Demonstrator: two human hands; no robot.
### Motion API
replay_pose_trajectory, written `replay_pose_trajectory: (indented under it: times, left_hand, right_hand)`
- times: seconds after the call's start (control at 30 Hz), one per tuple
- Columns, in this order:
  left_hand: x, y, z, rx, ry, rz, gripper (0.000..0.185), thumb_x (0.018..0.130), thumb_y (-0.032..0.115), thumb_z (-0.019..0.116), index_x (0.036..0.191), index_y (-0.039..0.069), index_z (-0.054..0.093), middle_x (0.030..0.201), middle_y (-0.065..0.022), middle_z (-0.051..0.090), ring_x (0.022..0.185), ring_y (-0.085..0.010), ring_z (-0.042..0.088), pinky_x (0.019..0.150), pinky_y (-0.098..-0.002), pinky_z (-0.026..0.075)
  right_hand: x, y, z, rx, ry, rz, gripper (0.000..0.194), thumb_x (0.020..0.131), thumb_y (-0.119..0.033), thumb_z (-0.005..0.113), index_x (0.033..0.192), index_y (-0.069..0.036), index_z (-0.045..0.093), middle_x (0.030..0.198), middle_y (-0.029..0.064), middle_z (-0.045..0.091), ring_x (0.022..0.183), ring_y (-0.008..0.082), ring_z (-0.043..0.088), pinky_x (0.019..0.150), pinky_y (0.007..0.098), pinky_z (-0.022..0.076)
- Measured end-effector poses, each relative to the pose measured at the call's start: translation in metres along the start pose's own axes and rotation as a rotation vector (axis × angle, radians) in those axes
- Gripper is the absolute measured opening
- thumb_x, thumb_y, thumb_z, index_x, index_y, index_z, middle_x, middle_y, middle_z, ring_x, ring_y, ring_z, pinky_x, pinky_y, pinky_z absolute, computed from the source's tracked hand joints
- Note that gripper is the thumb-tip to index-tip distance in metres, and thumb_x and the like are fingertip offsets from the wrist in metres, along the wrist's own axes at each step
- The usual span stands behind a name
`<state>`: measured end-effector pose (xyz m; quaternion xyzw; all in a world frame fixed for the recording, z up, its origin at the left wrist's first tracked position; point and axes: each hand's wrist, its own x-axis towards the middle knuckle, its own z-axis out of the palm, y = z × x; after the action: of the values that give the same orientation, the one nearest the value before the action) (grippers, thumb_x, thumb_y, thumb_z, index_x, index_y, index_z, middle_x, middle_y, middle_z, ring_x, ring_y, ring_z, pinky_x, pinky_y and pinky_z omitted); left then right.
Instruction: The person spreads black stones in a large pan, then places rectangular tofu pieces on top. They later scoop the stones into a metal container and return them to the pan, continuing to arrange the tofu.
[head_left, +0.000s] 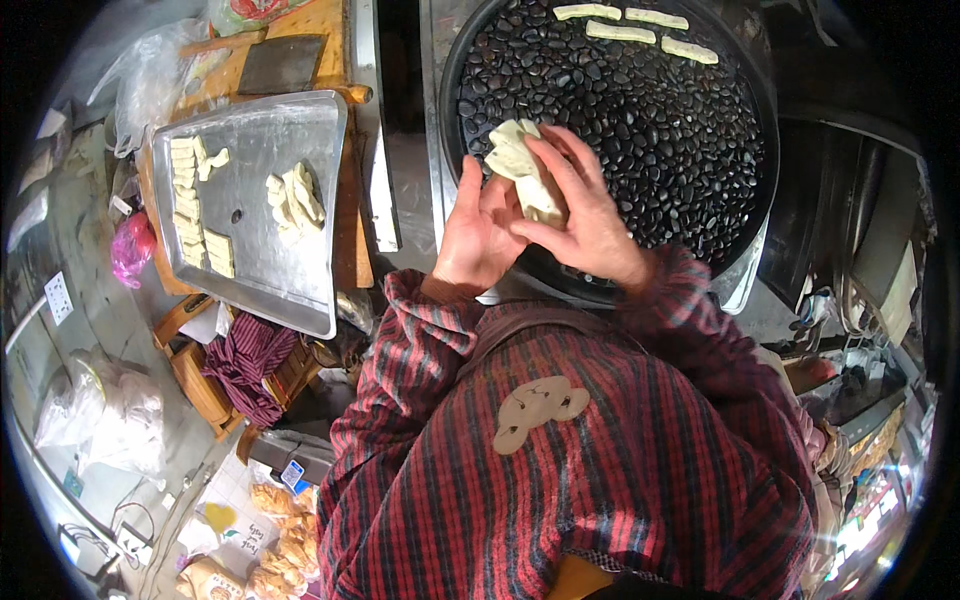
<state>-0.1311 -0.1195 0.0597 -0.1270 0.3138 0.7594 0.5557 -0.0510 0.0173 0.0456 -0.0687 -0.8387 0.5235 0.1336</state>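
A bunch of pale dough strips (534, 176) is gripped in my right hand (589, 206), fingers on one side and thumb on the other. My left hand (484, 232) is beside it, palm up and fingers spread, its fingertips partly hidden behind the dough; whether it bears any weight I cannot tell. Both hands are over the near left part of a large round black pan (450, 82) filled with dark pebbles (660, 135). Several dough strips (621, 31) lie apart on the pebbles at the pan's far side.
To the left, a metal tray (255, 270) holds a row of dough pieces (187, 202) and a loose pile (295, 199). Behind it, a cleaver (281, 64) lies on a wooden board (337, 45). A wooden chair (202, 386) with striped cloth (251, 364) stands below the tray.
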Motion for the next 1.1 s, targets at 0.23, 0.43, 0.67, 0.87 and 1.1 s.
replay_pose_trajectory:
  times: [0.23,0.43,0.67,0.87,1.1]
  left_hand:
    - [0.017,-0.015,-0.005,0.167,0.274,0.181,0.05,0.089,0.021,0.066,0.131,0.007,0.042,0.117,-0.0055,0.055,0.108,-0.0154,0.054,0.092,-0.0307,0.044]
    - [0.019,-0.015,0.004,0.068,0.198,0.345,0.047,0.086,0.01,0.068,0.125,0.004,0.043,0.112,-0.0067,0.058,0.102,-0.0156,0.057,0.088,-0.0299,0.047]
    - [0.008,0.003,0.006,0.341,0.18,0.351,0.05,0.082,0.012,0.072,0.119,0.001,0.04,0.1,-0.0088,0.058,0.086,-0.0161,0.06,0.071,-0.028,0.05]
    - [0.014,-0.004,0.0,-0.027,0.123,0.287,0.025,0.083,0.013,0.062,0.104,0.004,0.052,0.098,-0.0068,0.061,0.088,-0.0191,0.061,0.078,-0.0336,0.05]
    - [0.017,-0.005,-0.019,-0.29,0.127,0.204,0.021,0.086,0.018,0.058,0.104,0.007,0.054,0.097,-0.0053,0.062,0.095,-0.0206,0.06,0.085,-0.0363,0.048]
  right_hand:
    - [-0.005,0.0,0.021,1.087,0.118,0.641,0.038,0.099,-0.02,0.046,0.133,-0.001,0.045,0.115,0.0028,0.058,0.103,0.0074,0.052,0.088,0.0232,0.043]
    - [0.005,-0.004,0.016,0.719,0.133,0.536,0.037,0.097,-0.018,0.051,0.13,0.0,0.049,0.114,0.0046,0.059,0.101,0.0093,0.054,0.087,0.0231,0.0446]
    - [0.014,-0.005,0.019,0.793,0.082,0.558,0.025,0.097,-0.022,0.053,0.106,-0.001,0.062,0.098,0.0013,0.062,0.086,0.0072,0.055,0.075,0.0219,0.0454]
    - [0.003,-0.007,0.035,0.772,0.292,0.545,0.025,0.099,-0.023,0.049,0.105,-0.002,0.062,0.095,0.0048,0.063,0.083,0.0097,0.057,0.075,0.0251,0.0473]
    - [0.001,-0.003,0.038,0.95,0.156,0.481,0.024,0.094,-0.016,0.058,0.113,-0.002,0.057,0.098,0.0011,0.06,0.089,0.0077,0.056,0.075,0.0217,0.0462]
